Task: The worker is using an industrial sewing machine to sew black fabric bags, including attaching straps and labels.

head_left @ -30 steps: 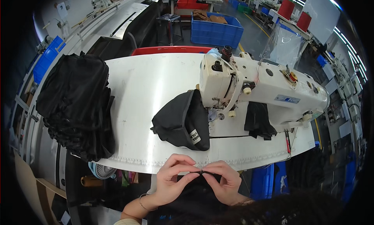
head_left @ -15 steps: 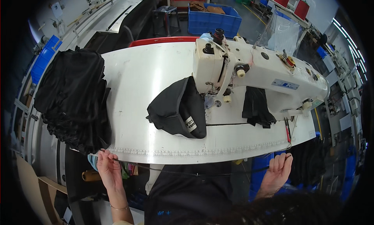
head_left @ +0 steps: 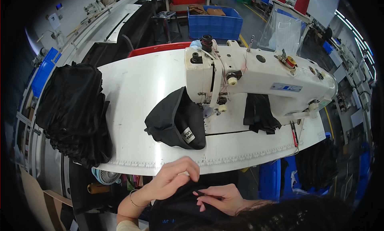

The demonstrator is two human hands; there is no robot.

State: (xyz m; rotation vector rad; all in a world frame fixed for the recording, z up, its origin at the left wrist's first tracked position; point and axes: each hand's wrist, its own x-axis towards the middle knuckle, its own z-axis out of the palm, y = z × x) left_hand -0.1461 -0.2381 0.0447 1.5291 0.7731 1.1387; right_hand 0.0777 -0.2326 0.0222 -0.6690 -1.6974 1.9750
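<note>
Lower centre: right hand pinches strip below curled left hand, its hold unclear; mid-frame pouch bears lettered label.

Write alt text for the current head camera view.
A person's left hand and right hand are close together, fingers bent, near the front edge of a white table; anything held is unclear against dark clothing. On the table are an open black fabric piece, a stack of black fabric at left and a white sewing machine at right.

Bare tabletop lies open between black stack and black pouch; the sewing machine blocks further right.
</note>
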